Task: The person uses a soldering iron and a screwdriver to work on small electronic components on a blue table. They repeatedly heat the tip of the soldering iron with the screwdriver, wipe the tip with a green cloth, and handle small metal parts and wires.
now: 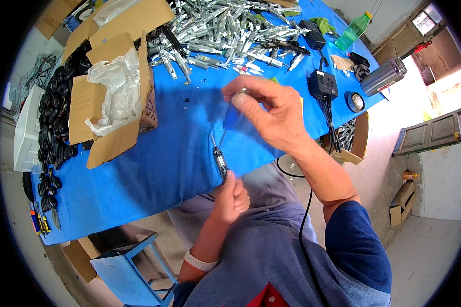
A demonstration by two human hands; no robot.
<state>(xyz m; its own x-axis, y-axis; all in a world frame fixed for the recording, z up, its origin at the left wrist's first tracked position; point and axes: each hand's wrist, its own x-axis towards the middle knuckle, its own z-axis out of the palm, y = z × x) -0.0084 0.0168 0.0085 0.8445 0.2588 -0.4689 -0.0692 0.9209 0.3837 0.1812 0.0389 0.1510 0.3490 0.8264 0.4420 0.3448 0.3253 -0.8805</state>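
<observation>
My right hand (274, 110) is closed round the top of a screwdriver (231, 118) with a translucent blue handle. The screwdriver's thin shaft points down to the upper end of a small, slim black device (220, 162) with pale parts showing inside. From this view I cannot tell whether the tip touches it. My left hand (230, 200) pinches the lower end of the device between thumb and fingers, just above the front edge of the blue-covered table (174, 169). A thin wire or prong sticks up from the device's top.
A heap of slim grey and silver devices (230, 36) covers the table's far side. At left stand an open cardboard box (79, 115) with plastic wrap and a pile of black casings (59, 110). A black adapter (322, 84), green bottle (354, 30) and metal flask (384, 77) stand at right.
</observation>
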